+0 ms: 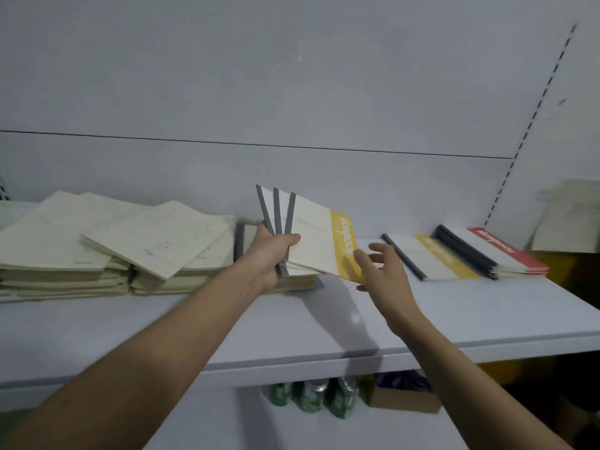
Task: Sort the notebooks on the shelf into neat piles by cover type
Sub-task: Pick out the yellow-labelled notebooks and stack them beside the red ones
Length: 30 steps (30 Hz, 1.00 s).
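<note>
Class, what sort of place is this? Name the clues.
Probably a shop or stockroom: a slotted upright carries the shelf, many matching notebooks lie stacked on it, and cans sit below.

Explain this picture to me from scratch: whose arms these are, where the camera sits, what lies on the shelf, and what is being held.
There is no machine here. A person wears one camera on the head, looking forward and down, so both arms are theirs. The left hand grips three fanned notebooks with grey spines and a yellow band. The right hand reaches toward them, fingers spread, holding nothing. On the white shelf lie untidy cream notebook piles at left, a yellow-band notebook and a red-band stack at right.
</note>
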Tool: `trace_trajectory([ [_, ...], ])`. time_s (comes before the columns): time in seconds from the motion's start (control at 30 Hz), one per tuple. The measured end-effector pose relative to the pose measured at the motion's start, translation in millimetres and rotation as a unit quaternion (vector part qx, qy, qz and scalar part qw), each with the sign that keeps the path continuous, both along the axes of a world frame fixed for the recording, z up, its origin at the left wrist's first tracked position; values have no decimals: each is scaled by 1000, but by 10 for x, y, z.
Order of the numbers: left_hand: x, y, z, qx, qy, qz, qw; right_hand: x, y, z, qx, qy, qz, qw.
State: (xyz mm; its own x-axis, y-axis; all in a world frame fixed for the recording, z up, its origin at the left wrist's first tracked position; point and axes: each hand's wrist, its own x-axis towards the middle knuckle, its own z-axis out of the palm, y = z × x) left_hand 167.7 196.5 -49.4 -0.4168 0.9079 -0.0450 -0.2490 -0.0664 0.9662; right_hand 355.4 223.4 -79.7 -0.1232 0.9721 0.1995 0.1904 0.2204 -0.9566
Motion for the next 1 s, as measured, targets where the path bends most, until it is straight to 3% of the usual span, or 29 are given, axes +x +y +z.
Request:
trace_trajectory([
  [0.17, 780, 433, -217, -80, -21, -28, 996, 653, 236, -166, -65, 9, 42, 997],
  [0.3, 1438, 693, -421, -84, -27, -24, 996, 1302, 668, -208, -109, -23, 39, 993],
  [0.43, 1964, 986, -521, -68, -5, -14, 998, 1715, 1208, -303, -85, -66, -1, 994],
  [0.53, 2258, 1210, -688, -77, 128, 56, 987, 1892, 1513, -333, -46, -98, -24, 994],
  [0.63, 2419, 1432, -843, -102, 297, 94, 945, 1953, 1754, -323, -1, -171, -36, 985],
  [0.7, 2447, 1611, -877, -161, 414, 95, 891, 1951, 1882, -389, 33, -254, -51, 965],
  [0.77, 2448, 1735, -916, -205, 527, 94, 819, 1942, 1948, -513, 85, -385, -76, 916],
  [0.83, 2449, 1795, -973, -198, 568, 105, 792, 1914, 1978, -660, 146, -471, -111, 863],
  [1.0, 2385, 1856, -1110, -171, 565, 138, 795, 1873, 2041, -838, 173, -457, -113, 865],
])
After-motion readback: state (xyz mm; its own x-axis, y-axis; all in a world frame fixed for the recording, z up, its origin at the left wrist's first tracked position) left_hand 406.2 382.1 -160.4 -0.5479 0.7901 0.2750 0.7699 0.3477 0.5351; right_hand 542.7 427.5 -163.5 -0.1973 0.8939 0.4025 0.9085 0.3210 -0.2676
